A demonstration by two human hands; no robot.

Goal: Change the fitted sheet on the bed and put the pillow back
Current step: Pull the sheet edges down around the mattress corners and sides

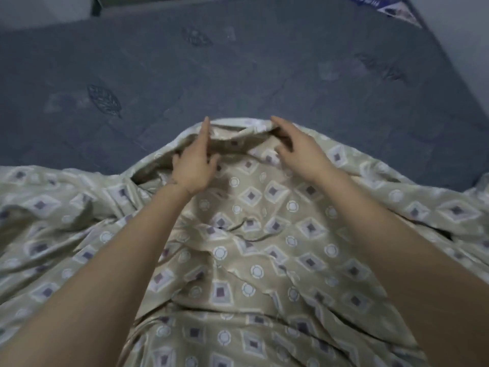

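- A beige fitted sheet [251, 234], printed with diamonds and small circles, is lying crumpled across the near part of a blue-grey mattress [238, 75].
- The sheet is covering the whole lower half of the view. Its far edge is bunching up into a rounded, folded hump in the middle, and the hump is resting on the bare mattress.
- The left hand [194, 165] is reaching to the left end of that hump. Its fingers [204, 131] are lying mostly straight and pointing away from the person, with the longest one lying along the folded edge.
- The left thumb is spreading out to the side over the cloth. Nothing is being pinched, as far as the blur allows.
- The right hand [299, 152] is arching over the right end of the hump. Its fingers [281, 125] are loosely curved, with the tips at the sheet's edge and a shadowed gap showing under the palm. They are relaxed rather than clamping the cloth.
- The folded edge of the sheet is running between the two hands, which are near each other but apart.
- Both bare forearms are stretching over the sheet from the bottom corners.
- The uncovered mattress is filling the far half, with a stitched leaf motif [104, 99] to the left.
- A pale wall [465, 27] is bordering the mattress at the upper right.
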